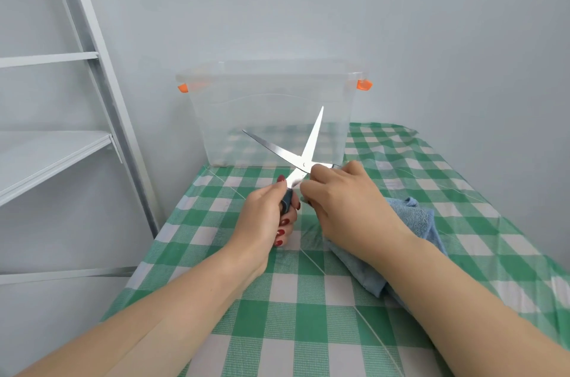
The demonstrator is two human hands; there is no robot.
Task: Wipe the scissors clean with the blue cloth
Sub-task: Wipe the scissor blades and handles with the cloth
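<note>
On the head view I see both hands holding the scissors (311, 142) above the green-checked tabletop (308, 330), the 2 blades spread wide and pointing up. My left hand (265, 216) grips the dark handle; my right hand (342, 207) curls round the other shank beside the pivot. The blue cloth (415, 217) lies crumpled under my right wrist. A clear bin (216, 117) stands behind.

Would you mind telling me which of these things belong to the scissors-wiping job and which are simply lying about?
In the job: scissors, gripped open by the left hand and right hand; blue cloth, lying under the right forearm.
Lying about: clear plastic box; white shelf; checked tablecloth.
</note>
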